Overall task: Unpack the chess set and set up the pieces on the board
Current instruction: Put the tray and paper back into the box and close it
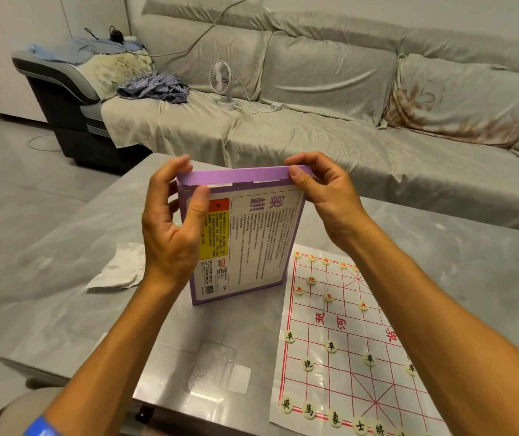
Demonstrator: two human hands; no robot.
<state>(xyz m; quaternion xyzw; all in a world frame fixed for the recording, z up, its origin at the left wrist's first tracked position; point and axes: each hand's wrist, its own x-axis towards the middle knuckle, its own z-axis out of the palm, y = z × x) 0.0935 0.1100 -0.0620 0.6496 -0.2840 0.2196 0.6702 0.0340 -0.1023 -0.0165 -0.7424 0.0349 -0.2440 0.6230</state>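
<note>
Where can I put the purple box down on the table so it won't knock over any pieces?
Bare tabletop lies left of the purple box, around the crumpled white paper. More lies behind the paper board, toward the sofa. The near strip between the clear plastic tray and the board is tight. The board is crowded with pieces.

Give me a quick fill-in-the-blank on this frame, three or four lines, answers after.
1. Both hands hold the top flap of the ____ box, which stands upright on the table.
2. The board lies to the ____ of the box.
3. A small white ____ stands on the sofa.
4. The left hand and right hand both pinch the flap at its ____.

Answers: purple; right; fan; ends
</note>
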